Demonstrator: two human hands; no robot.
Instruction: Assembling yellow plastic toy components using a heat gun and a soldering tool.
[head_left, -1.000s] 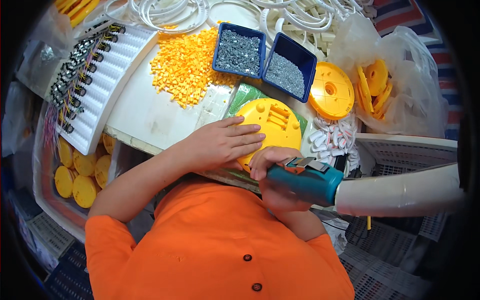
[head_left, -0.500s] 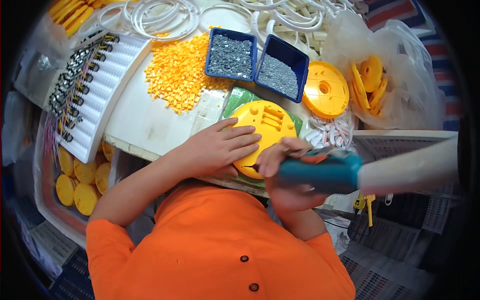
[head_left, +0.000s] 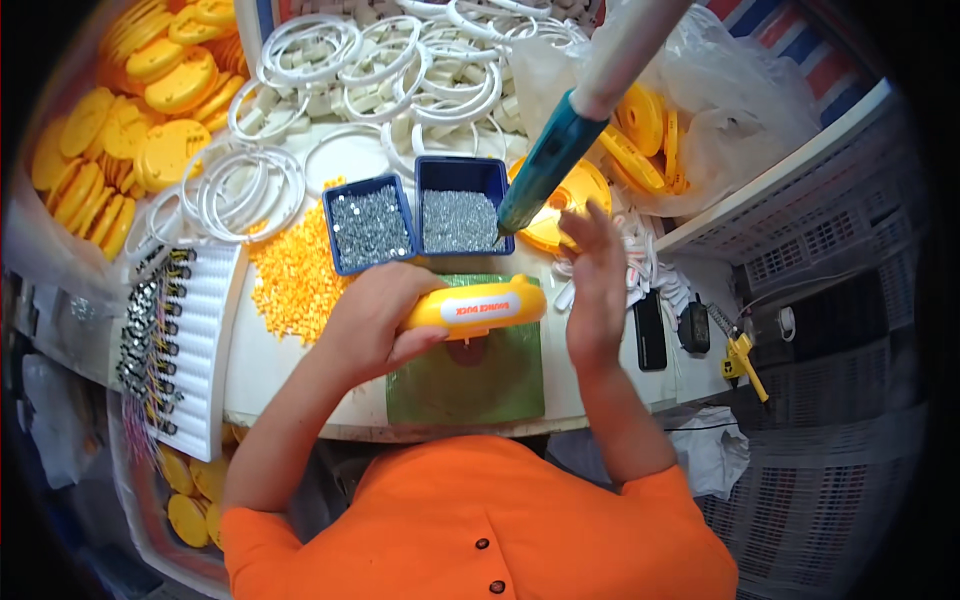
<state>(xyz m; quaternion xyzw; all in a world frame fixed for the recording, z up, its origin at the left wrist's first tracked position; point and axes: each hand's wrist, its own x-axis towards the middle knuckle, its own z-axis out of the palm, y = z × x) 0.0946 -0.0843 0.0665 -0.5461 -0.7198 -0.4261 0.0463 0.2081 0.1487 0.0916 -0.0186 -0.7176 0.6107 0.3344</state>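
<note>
My left hand (head_left: 372,322) grips a round yellow plastic housing (head_left: 528,303) by its left side. The housing is tilted up on edge above the green mat (head_left: 465,390), with its white-labelled rim toward me. To its right, my right hand (head_left: 595,295) is raised with the fingers apart and holds nothing. A teal power screwdriver (head_left: 556,150) hangs beyond that hand, its tip by the right-hand of two blue boxes. The left blue box (head_left: 372,264) and right blue box (head_left: 460,174) hold small metal screws. Another round yellow part (head_left: 592,192) lies partly behind the screwdriver.
Small yellow pieces (head_left: 290,285) are heaped left of the boxes. White rings (head_left: 310,45) are piled behind. A white ridged tray (head_left: 205,350) with wired parts stands left. White cables (head_left: 632,262), a black phone (head_left: 650,330) and a white crate (head_left: 790,180) are on the right.
My right hand has let go of the screwdriver, which now hangs farther back. My left hand has lifted the yellow housing off the mat and tilted it on edge. The view has shifted.
</note>
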